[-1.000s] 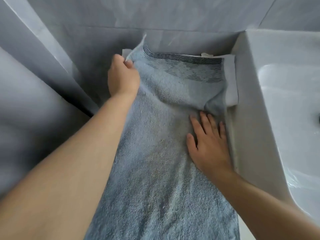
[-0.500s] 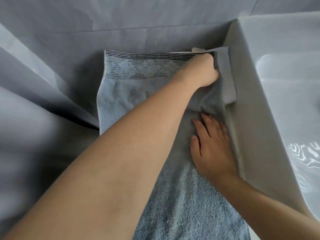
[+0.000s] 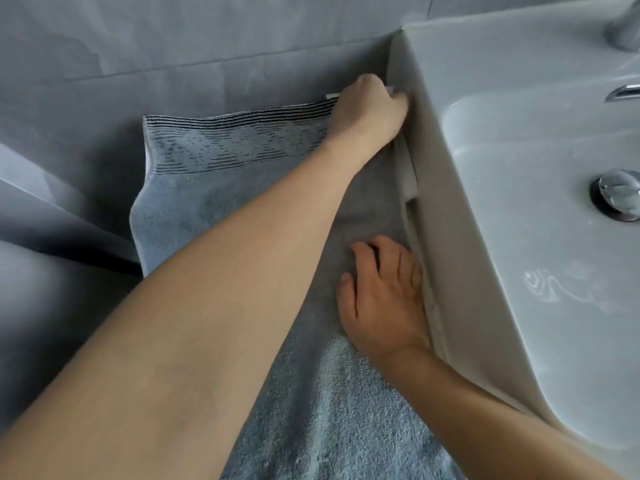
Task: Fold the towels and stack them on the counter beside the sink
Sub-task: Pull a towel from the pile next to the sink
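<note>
A blue-grey towel (image 3: 221, 188) lies spread on the counter (image 3: 69, 306) against the sink (image 3: 485, 168), its patterned border toward the wall. The left hand (image 3: 369, 109) reaches across to the far corner by the sink, fingers curled, apparently pinching the edge. The right hand (image 3: 381, 296) presses flat. A white towel (image 3: 408, 171) shows beneath. Folding appears to be at an early stage.
</note>
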Available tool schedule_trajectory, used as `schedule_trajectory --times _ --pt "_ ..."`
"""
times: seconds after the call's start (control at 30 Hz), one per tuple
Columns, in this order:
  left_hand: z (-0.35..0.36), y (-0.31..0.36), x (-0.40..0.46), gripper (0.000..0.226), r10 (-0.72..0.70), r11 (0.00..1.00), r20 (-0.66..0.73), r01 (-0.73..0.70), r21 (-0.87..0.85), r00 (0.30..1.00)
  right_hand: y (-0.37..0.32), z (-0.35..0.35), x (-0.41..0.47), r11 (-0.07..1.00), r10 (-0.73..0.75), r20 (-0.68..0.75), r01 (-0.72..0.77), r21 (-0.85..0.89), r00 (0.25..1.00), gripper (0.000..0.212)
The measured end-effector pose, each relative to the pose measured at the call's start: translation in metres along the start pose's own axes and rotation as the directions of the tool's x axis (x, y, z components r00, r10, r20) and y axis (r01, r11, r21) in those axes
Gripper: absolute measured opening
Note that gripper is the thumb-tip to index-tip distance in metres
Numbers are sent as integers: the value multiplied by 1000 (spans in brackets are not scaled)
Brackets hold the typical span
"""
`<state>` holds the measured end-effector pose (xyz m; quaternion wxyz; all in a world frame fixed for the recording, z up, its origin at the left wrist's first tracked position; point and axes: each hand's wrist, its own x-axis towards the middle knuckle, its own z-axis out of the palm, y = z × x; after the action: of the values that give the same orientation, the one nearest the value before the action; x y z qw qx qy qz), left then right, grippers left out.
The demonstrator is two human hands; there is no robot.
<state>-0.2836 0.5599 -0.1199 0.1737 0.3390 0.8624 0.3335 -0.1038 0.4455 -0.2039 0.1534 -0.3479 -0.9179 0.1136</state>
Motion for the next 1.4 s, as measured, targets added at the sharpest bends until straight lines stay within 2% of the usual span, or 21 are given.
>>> schedule_trajectory --times 0.03,0.1,0.2,0.3,0.37,0.4,0.47,0.53,0.63,0.73,0.83,0.93,1.0,1.1,1.17,1.27,1.33,1.4 --pt "1 1 2 26 -5 998 -57 1 -66 998 0 0 0 1000 5 -3 -5 -8 1000 39" --pt "11 -4 3 26 12 999 -70 -15 -42 997 1 1 0 999 34 2 -34 -23 999 43" --pt "27 -18 3 30 47 993 15 -49 111 999 0 2 1 995 99 19 -99 -14 995 51" --pt "14 -25 -11 32 191 949 72 -203 240 979 2 4 4 994 106 29 -105 -21 994 56" --pt "-3 -44 -36 35 275 880 42 -269 392 960 4 4 6 997 80 57 -78 -30 995 57" --pt "-12 -58 -53 39 283 855 0 -253 452 959 4 4 7 997 69 79 -65 -41 994 57" --pt "-33 -91 -85 50 183 854 -78 -119 507 980 5 4 8 997 58 117 -52 -48 992 58" --pt "-56 -121 -102 59 -1 845 -181 97 527 984 5 5 9 997 58 129 -51 -55 990 58" --pt "-88 -154 -101 65 -241 796 -332 381 470 912 4 3 7 995 66 126 -55 -86 990 58" --pt "-105 -165 -82 65 -367 752 -344 493 438 864 3 4 7 995 65 103 -58 -76 993 55" --pt "-115 -157 -58 59 -434 756 -388 562 334 813 3 5 8 995 62 85 -55 -79 994 54" --pt "-115 -150 -45 44 -373 833 -376 485 267 848 3 4 8 996 60 78 -54 -76 995 54" --pt "-117 -147 -41 38 -270 863 -458 424 275 847 3 3 8 996 57 79 -51 -73 995 56" --pt "-117 -144 -44 38 -173 818 -536 424 389 826 4 4 10 996 45 83 -39 -74 996 57" --pt "-108 -141 -67 42 -69 806 -507 347 479 859 6 6 12 996 37 106 -27 -90 994 57" --pt "-69 -141 -151 53 141 844 -327 60 534 935 7 8 13 993 24 141 -8 -114 990 60" --pt "-45 -151 -217 59 132 846 -129 -44 532 983 8 8 14 989 14 157 9 -146 988 62" --pt "-34 -173 -259 66 27 811 23 -35 583 999 8 8 14 987 7 170 21 -158 985 63"
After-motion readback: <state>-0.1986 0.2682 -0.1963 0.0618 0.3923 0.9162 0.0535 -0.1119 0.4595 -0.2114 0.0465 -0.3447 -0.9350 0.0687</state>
